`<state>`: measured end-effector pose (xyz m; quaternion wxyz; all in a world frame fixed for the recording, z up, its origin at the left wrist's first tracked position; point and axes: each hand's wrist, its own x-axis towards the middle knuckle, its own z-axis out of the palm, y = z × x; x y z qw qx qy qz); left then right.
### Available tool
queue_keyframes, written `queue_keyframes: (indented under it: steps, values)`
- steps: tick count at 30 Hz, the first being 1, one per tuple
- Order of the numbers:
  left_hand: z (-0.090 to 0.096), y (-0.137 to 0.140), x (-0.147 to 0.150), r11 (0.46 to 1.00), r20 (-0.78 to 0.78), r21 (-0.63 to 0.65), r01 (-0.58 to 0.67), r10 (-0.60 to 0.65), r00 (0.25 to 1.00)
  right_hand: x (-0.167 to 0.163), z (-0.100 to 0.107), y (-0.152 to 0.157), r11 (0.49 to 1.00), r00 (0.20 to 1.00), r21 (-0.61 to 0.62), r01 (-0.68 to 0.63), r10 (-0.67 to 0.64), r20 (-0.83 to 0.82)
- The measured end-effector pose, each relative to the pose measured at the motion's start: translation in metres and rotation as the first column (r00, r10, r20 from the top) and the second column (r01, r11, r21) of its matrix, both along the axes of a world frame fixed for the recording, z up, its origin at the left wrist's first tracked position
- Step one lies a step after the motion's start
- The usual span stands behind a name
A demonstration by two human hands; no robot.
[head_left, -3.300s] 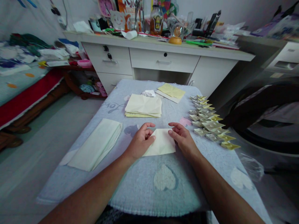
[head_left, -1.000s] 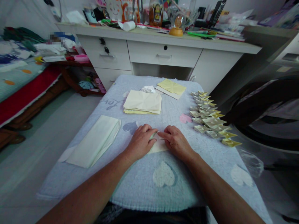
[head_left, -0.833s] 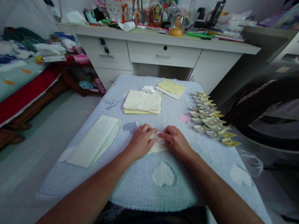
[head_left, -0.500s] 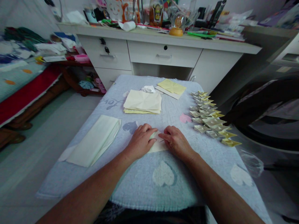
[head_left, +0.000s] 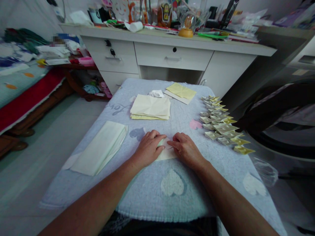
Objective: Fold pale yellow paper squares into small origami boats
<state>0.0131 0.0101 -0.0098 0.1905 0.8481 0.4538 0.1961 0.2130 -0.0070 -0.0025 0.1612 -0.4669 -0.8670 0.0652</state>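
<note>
Sheet (head_left: 166, 156) flat on worktop (head_left: 147, 191), between hands. Left hand (head_left: 149, 146) over its left side, right hand (head_left: 184, 147) on its right; edges hidden, so cannot tell whether either grip pinches it. Stack (head_left: 150, 105) beyond; boats (head_left: 224, 127) to right.
</note>
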Motion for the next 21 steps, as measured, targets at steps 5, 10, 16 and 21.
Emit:
queue_keyframes:
  steps: [5, 10, 16, 21]
  values:
    - [0.0, 0.0, -0.001, 1.0, 0.003, -0.008, 0.011, -0.011, 1.0, 0.001, 0.0, 0.0, 1.0, 1.0, 0.0, -0.007, 0.007, 0.007]
    - [-0.001, 0.0, -0.001, 1.0, -0.011, 0.011, 0.018, -0.018, 1.0, 0.001, 0.0, 0.0, 1.0, 1.0, 0.008, -0.003, 0.003, 0.02]
    - [-0.003, 0.001, -0.001, 1.0, -0.022, 0.016, 0.013, -0.012, 1.0, 0.001, 0.002, -0.001, 1.0, 0.999, 0.003, -0.009, 0.009, 0.052]
    - [-0.004, 0.003, -0.001, 1.0, -0.018, 0.026, 0.017, -0.016, 1.0, 0.002, 0.01, -0.006, 0.999, 0.992, -0.021, -0.04, 0.043, 0.117]
